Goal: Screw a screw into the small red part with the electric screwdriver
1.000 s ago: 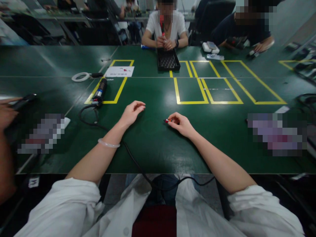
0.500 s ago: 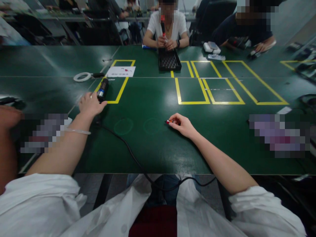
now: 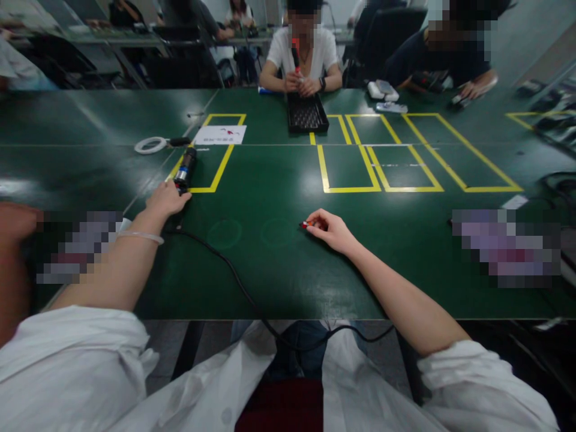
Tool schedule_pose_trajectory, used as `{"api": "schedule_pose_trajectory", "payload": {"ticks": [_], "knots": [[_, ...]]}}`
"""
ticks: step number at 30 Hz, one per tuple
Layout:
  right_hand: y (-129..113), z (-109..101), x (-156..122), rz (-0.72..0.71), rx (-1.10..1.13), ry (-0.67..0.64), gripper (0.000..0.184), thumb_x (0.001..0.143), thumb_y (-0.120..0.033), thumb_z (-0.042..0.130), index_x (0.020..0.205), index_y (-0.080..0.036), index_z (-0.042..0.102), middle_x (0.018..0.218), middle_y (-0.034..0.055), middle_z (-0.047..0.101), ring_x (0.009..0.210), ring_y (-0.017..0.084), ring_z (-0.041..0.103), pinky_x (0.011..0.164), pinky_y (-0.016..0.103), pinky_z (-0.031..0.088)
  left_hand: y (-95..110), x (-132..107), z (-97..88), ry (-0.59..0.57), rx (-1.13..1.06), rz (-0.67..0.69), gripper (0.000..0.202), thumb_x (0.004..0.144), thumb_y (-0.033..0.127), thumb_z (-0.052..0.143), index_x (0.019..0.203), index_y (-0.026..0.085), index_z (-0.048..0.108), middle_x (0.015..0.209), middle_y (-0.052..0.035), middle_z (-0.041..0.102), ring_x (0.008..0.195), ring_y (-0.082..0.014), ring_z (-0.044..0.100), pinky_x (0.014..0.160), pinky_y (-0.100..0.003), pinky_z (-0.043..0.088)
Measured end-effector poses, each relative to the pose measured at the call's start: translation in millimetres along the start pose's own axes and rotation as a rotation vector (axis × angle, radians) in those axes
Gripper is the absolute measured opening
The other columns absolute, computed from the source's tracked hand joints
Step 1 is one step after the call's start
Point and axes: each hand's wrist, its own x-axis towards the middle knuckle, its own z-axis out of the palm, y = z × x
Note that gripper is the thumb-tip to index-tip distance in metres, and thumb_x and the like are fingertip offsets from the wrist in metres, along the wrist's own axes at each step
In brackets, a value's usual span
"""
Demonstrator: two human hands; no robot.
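Observation:
Within the left yellow outline on the green table lies a black corded tool (image 3: 183, 169) with a silver and blue band, its barrel pointing away from me. My left hand (image 3: 165, 199) is closed around its near end, thumb on the right side; the hand hides that end. A black cable (image 3: 225, 261) runs from below this hand across the table and over the front edge. Above the table's middle, my right hand (image 3: 330, 231) pinches a small red, white and orange piece (image 3: 308, 225) with a dark tip, mostly covered by the fingers.
Beyond the tool lie a white printed sheet (image 3: 220, 134) and a white coiled cable (image 3: 150, 145). A person across the table works over a black tray (image 3: 308, 114); another sits at the right. Blurred-out items lie at both sides. A person's arm (image 3: 15, 258) is at the left edge.
My left hand has slid a little towards me along the tool and its fingers have closed in, showing more of the barrel. My right hand stays nearly still.

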Motion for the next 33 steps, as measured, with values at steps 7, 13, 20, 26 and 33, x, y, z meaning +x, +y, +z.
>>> {"api": "schedule_pose_trajectory", "payload": {"ticks": [7, 13, 20, 26, 33], "knots": [[-1.0, -0.6, -0.3, 0.0, -0.022, -0.002, 0.017, 0.084, -0.031, 0.065, 0.094, -0.019, 0.061, 0.069, -0.003, 0.056, 0.06, 0.011, 0.05, 0.059, 0.025, 0.039, 2.9, 3.0, -2.3, 0.019, -0.062, 0.023, 0.08, 0.088, 0.061, 0.056, 0.141, 0.006, 0.035, 0.136, -0.0185, 0.041, 0.112, -0.0301, 0.046, 0.092, -0.043, 0.039], [0.4, 0.0, 0.0, -0.004, -0.026, 0.0, 0.018, 0.084, -0.033, 0.066, 0.094, -0.019, 0.061, 0.068, -0.003, 0.055, 0.06, 0.011, 0.049, 0.058, 0.025, 0.039, 20.6, -18.2, -0.1, 0.075, -0.092, 0.07, 0.078, 0.086, 0.056, 0.059, 0.142, 0.007, 0.037, 0.135, -0.0182, 0.041, 0.111, -0.0311, 0.046, 0.09, -0.043, 0.04], [-1.8, 0.7, 0.7, -0.007, -0.041, 0.001, 0.017, 0.083, -0.032, 0.066, 0.094, -0.018, 0.062, 0.069, -0.0026, 0.055, 0.06, 0.011, 0.049, 0.059, 0.026, 0.038, 66.0, -63.2, 11.2, 0.159, -0.147, 0.141, 0.072, 0.082, 0.055, 0.058, 0.139, 0.013, 0.045, 0.133, -0.0225, 0.045, 0.116, -0.0398, 0.05, 0.088, -0.049, 0.044], [-2.7, 1.0, 1.1, -0.014, -0.072, 0.027, 0.016, 0.082, -0.03, 0.066, 0.093, -0.019, 0.062, 0.069, -0.0022, 0.056, 0.06, 0.012, 0.049, 0.059, 0.026, 0.039, 116.2, -114.1, 17.6, 0.185, -0.142, 0.296, 0.069, 0.079, 0.055, 0.06, 0.136, 0.019, 0.048, 0.124, -0.0182, 0.05, 0.113, -0.0382, 0.054, 0.086, -0.046, 0.049], [-1.1, 0.7, 0.4, -0.064, 0.008, 0.033, 0.018, 0.083, -0.031, 0.065, 0.095, -0.02, 0.057, 0.08, -0.0006, 0.06, 0.061, 0.011, 0.049, 0.06, 0.026, 0.04, 177.1, -167.8, 23.9, 0.174, -0.213, 0.564, 0.072, 0.077, 0.05, 0.067, 0.138, 0.018, 0.046, 0.119, -0.0148, 0.051, 0.101, -0.031, 0.057, 0.083, -0.038, 0.048]]}}
